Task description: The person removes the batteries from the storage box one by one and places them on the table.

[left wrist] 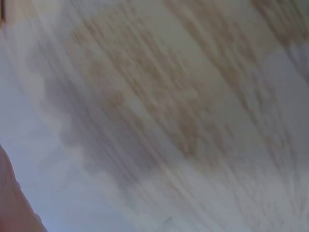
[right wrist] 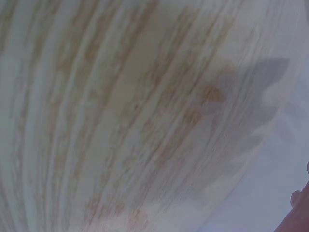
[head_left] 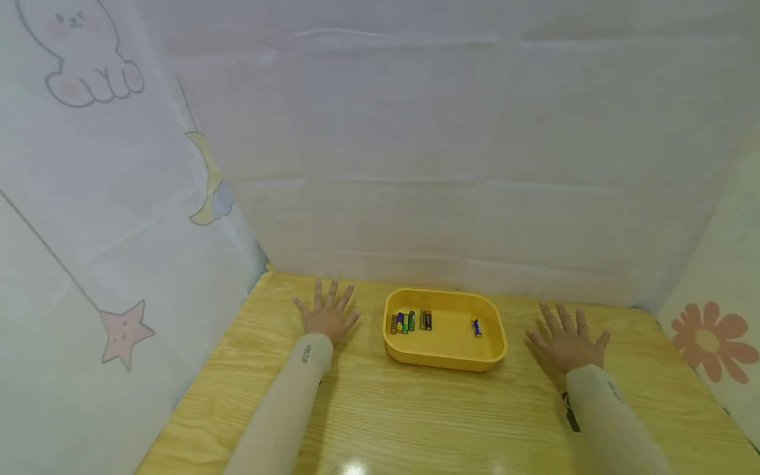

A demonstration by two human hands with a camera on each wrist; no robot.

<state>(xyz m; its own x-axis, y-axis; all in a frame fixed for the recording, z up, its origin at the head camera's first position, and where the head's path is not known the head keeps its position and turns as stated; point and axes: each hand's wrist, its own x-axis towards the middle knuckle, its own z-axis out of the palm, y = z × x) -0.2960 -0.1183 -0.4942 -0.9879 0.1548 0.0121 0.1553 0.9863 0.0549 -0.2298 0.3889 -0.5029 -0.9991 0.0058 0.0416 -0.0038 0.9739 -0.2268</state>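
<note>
Sleeves: two long cream cloth sleeves [head_left: 273, 422] with dark letters on the cuffs come in over the near edge of the light yellow wood tabletop [head_left: 415, 429].
Left wall: pale sheet [head_left: 196, 290] with a pink star [head_left: 126, 332] and a yellow moon [head_left: 204, 216] printed on it.
Left hand: the left hand [head_left: 326, 321] is near the far left corner of the tabletop, fingers straight and spread wide. I cannot tell if it touches the wood.
Tray: one yellow tray with round corners [head_left: 445, 360] sits near the middle of the far edge, between the hands.
Batteries: four small, colourful, tube-shaped batteries [head_left: 406, 324] lie side by side by the tray's left edge. Just right of them are two dark and gold batteries [head_left: 428, 320], close together. One blue battery [head_left: 476, 327] lies near the tray's right edge.
Right hand: the right hand [head_left: 571, 344] is near the far edge, toward the right corner, fingers spread wide too. Touching or not, I cannot tell.
Black thing: one small black thing [head_left: 571, 412] shows beside the right cuff, too small to name.
Right wall: one big red flower [head_left: 691, 336] is printed there.
</note>
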